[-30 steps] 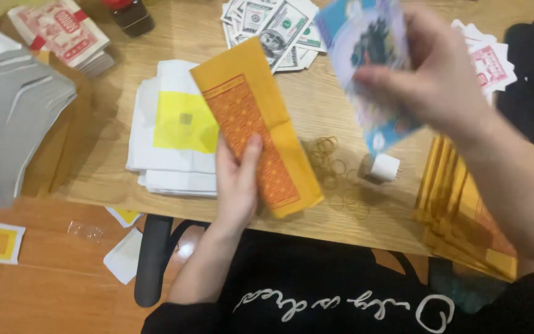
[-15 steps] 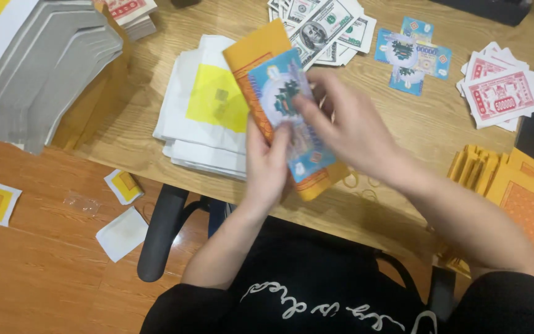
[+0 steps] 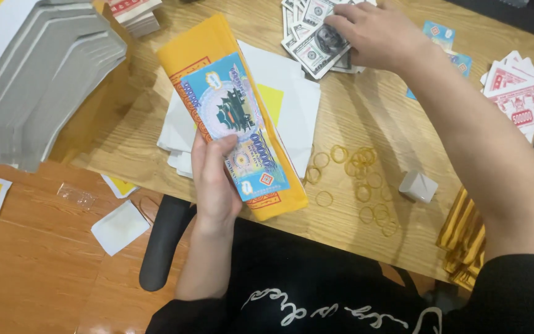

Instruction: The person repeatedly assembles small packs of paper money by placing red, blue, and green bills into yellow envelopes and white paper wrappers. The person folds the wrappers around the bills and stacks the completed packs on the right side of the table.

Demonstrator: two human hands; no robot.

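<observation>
My left hand (image 3: pixel 214 179) holds a stack of yellow-orange paper sheets (image 3: pixel 205 49) with a blue printed note (image 3: pixel 236 117) lying on top, my thumb pressing the note down. The stack hangs over the near edge of the wooden table (image 3: pixel 378 117). My right hand (image 3: pixel 375 31) reaches to the far side and rests on a fanned pile of grey-green paper banknotes (image 3: pixel 316 43), fingers curled onto the top notes.
White sheets with a yellow square (image 3: pixel 292 99) lie under the stack. Several rubber bands (image 3: pixel 360 167) and a small white box (image 3: pixel 418 185) lie at right. Red-and-white notes (image 3: pixel 520 99), gold sheets (image 3: pixel 465 241), grey folded paper (image 3: pixel 38 74), and floor scraps (image 3: pixel 118 226) surround.
My right hand laid the blue note on the yellow stack, then let go and moved up to the banknote pile. The left hand keeps holding the stack.
</observation>
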